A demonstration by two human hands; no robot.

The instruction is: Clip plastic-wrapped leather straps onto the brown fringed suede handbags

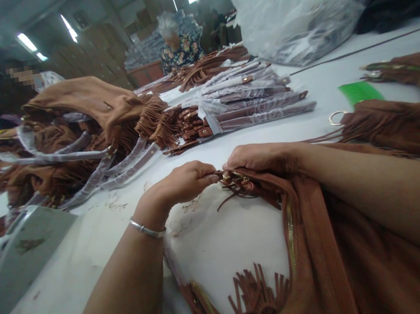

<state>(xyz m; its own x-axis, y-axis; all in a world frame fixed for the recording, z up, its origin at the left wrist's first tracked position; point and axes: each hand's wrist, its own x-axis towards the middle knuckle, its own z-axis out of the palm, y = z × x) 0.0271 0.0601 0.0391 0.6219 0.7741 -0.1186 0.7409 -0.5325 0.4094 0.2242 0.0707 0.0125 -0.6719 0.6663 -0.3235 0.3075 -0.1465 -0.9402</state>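
A brown fringed suede bag [326, 261] lies in front of me on the white table [88, 249], its gold zipper [291, 240] running down its edge. My left hand [177, 187], with a silver bangle at the wrist, is closed in a pinch at the bag's top corner. My right hand [261, 159] is closed on the same corner, fingertips meeting the left at a small gold metal fitting [228, 175]. Thin brown fringe strands hang just below the hands.
A heap of brown fringed bags [67, 133] lies at the left. Plastic-wrapped brown straps [249, 101] are stacked mid-table. More brown bags [402, 117] and a green tag [359, 93] are at right, a clear plastic sack [290, 13] behind. Other people sit at the far side.
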